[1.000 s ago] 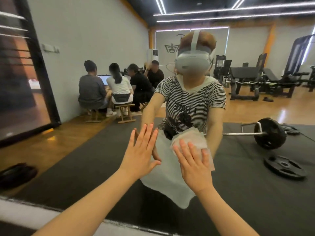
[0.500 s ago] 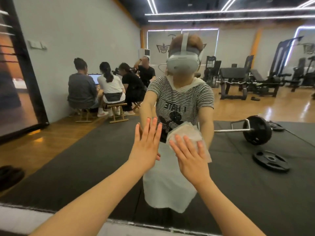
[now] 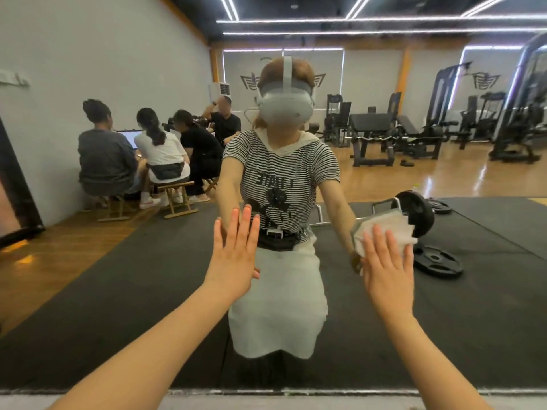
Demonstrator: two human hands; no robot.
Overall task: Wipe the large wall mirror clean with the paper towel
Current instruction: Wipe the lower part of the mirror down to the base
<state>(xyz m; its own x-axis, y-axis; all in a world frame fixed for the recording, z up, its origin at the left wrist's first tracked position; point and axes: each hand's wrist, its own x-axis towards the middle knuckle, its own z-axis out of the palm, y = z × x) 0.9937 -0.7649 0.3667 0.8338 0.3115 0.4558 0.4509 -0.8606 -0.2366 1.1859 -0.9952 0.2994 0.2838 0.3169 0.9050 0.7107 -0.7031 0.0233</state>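
Paper towel [image 3: 384,232] under flat right hand [image 3: 387,276]

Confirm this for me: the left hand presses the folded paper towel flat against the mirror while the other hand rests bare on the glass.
Wrong hand. In the head view the right hand presses the folded paper towel flat against the mirror, fingers straight over it. The left hand is the one resting bare on the glass, palm flat, holding nothing.

Bare forearms, striped short-sleeved top [image 3: 281,173], white skirt [image 3: 278,306], grey headset [image 3: 285,106]
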